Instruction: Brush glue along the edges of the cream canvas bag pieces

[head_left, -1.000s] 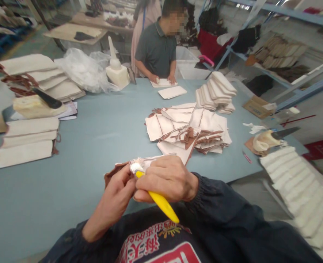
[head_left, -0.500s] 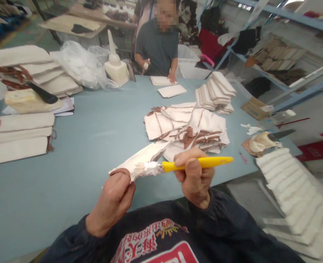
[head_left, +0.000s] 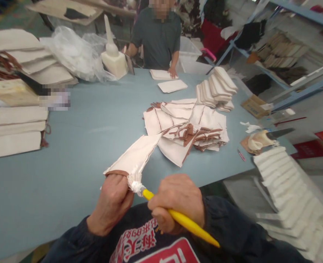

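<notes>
My left hand [head_left: 113, 204] grips the near end of a cream fabric piece [head_left: 136, 151] with a brown edge. The piece slants away over the blue-green table [head_left: 82, 146], its far end against a pile of cream and brown pieces [head_left: 186, 124]. My right hand [head_left: 178, 204] is closed round the yellow handle of a brush [head_left: 194, 226]. White paste coats the bristles, which touch the right side of the held piece, close to my left fingers. The handle points down and to the right.
Cream stacks lie at the left [head_left: 13, 128], back right [head_left: 216, 89] and lower right [head_left: 284, 190]. A white bottle [head_left: 114, 64] and a plastic bag [head_left: 73, 54] stand at the back left. A person [head_left: 158, 36] across the table rests one hand on a cream stack.
My right hand has moved down and left, tilting the brush so its handle points down-right. The held piece shows more of its surface. The other person's raised hand has moved left toward the bottle.
</notes>
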{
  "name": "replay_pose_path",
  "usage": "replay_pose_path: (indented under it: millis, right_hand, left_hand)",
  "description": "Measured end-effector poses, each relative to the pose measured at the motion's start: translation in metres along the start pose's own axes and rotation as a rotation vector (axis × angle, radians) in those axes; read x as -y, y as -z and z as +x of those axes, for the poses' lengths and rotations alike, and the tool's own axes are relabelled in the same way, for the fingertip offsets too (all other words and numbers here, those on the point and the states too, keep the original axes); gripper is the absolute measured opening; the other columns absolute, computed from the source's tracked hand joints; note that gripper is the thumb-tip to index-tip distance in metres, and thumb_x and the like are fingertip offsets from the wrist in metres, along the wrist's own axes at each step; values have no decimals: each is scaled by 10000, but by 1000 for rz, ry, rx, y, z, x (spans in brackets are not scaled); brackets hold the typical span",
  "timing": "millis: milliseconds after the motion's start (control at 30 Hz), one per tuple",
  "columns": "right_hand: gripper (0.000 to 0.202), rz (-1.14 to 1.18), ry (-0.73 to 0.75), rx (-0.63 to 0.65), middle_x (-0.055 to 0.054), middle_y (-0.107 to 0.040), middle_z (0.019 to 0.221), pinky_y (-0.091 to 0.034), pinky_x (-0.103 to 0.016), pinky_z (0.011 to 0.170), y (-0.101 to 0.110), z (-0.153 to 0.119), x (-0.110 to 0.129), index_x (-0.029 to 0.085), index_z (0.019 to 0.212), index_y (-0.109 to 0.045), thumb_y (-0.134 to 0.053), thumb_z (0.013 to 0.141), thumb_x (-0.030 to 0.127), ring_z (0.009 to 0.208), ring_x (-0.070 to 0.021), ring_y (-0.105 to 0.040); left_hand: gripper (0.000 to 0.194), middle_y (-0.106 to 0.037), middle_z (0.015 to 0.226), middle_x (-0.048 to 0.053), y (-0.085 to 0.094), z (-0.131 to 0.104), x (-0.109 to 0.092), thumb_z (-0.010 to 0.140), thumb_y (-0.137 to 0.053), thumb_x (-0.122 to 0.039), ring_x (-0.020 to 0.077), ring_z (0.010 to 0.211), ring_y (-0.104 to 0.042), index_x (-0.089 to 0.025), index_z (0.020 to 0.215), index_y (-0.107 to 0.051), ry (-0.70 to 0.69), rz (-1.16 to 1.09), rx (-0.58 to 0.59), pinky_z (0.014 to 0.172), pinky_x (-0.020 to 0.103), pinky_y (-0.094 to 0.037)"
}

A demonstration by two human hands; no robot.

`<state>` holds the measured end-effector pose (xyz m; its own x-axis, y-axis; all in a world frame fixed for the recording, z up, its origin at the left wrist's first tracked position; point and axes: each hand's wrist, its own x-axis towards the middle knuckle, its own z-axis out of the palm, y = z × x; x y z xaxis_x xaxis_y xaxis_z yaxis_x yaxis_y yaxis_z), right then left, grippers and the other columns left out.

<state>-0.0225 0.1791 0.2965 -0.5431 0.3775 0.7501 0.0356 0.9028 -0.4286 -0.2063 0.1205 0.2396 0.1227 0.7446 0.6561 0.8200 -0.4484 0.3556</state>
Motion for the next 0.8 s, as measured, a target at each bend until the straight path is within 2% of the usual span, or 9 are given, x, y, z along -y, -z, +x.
replay_pose_path:
  millis: [100,200,367,400,433,500,600,667,800]
  right_hand:
    - [345,73,-5,-157,59,-584,516,-389,-259,427,5,1,-2,214,779,-596,-446,1071,321,397,-78,-471]
    - [312,57,-49,-237,62,-605,542,-388,-240,431,10,3,-7,212,785,-608,-487,1057,305,404,-68,-460]
    - [367,69,28,-83,63,-580,512,-392,-256,443,4,4,-2,213,760,-573,-447,1084,330,409,-77,-484]
    - [360,100,18,-88,60,-582,514,-403,-252,451,2,4,0,215,762,-572,-452,1082,331,415,-78,-499]
    - [344,142,-19,-118,55,-594,527,-412,-243,457,1,4,0,219,768,-577,-469,1074,334,426,-80,-516]
    - [299,269,-186,-195,51,-603,552,-406,-223,440,-1,4,-6,226,790,-601,-522,1051,349,429,-78,-518]
    - [319,505,-522,-254,83,-478,490,-316,-205,364,0,8,-28,213,773,-618,-586,1020,412,356,-62,-373]
    - [408,592,-667,-239,111,-367,456,-259,-197,339,3,12,-47,191,734,-606,-594,1001,500,338,-51,-282]
    - [481,531,-762,-121,110,-349,473,-230,-189,358,20,19,-68,163,715,-609,-614,963,576,385,-45,-314]
  left_hand:
    - [296,-557,599,11,0,1,-1,887,-471,-34,188,558,-509,-233,668,-483,-14,31,2,551,321,-356]
    - [278,-592,614,23,-1,3,-2,899,-494,-33,196,569,-523,-222,698,-528,-27,69,5,553,330,-357]
    - [285,-547,581,17,-5,0,1,849,-476,-30,196,536,-492,-229,647,-504,-35,57,17,540,335,-350]
    - [279,-544,579,20,-5,-1,3,837,-474,-32,198,538,-494,-229,641,-497,-44,48,20,539,336,-352]
    - [275,-550,584,26,-6,-1,4,831,-475,-34,202,546,-503,-229,638,-494,-53,44,23,540,338,-355]
    - [271,-577,603,39,-5,-1,5,839,-487,-36,208,566,-521,-223,645,-507,-72,52,24,550,341,-370]
    - [264,-601,610,38,-5,1,4,871,-515,-29,207,580,-542,-209,684,-563,-86,71,0,572,335,-399]
    - [253,-628,622,37,-6,1,2,878,-524,-12,205,600,-574,-201,742,-623,-86,73,-9,586,329,-412]
    - [294,-637,609,38,-7,-3,-1,871,-511,-8,198,587,-585,-209,695,-634,-54,66,16,580,332,-410]
